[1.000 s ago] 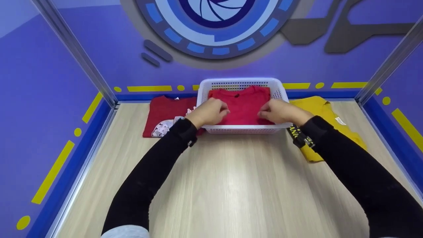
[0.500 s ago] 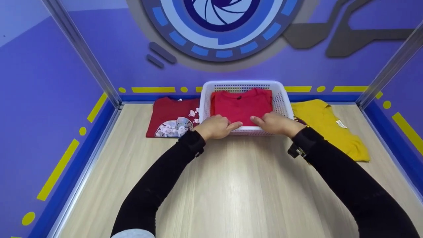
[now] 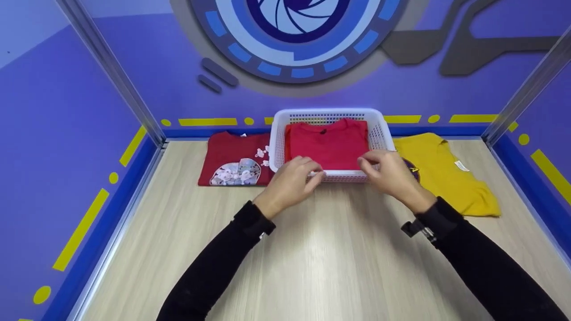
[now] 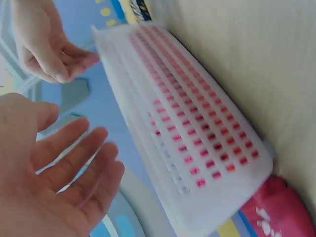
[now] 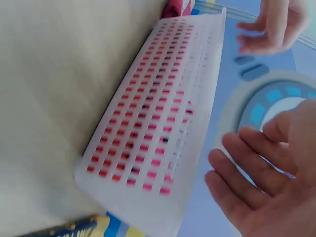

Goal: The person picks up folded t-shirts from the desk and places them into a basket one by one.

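A white perforated plastic basket (image 3: 275,147) stands against the back wall, with a folded red shirt (image 3: 330,145) lying inside it. My left hand (image 3: 292,180) hovers at the basket's front left with relaxed, slightly bent fingers and nothing in them. At the front right is my right hand (image 3: 388,174), also holding nothing. Both wrist views show the hands apart from the basket's front wall (image 4: 182,113), palms and loose fingers visible. Red cloth shows through the holes of that wall (image 5: 143,108) in the right wrist view.
Left of the basket lies a folded dark red shirt (image 3: 236,160) with a pale floral print. A folded yellow shirt (image 3: 450,174) with a white tag lies to its right. Blue-purple panels (image 3: 134,89) enclose the wooden tabletop (image 3: 321,249) at the back and sides.
Both hands have left the red shirt inside the basket, passed over its front rim with thumbs pointing inward, and drawn back toward the person and apart. The basket and shirts stay in place.
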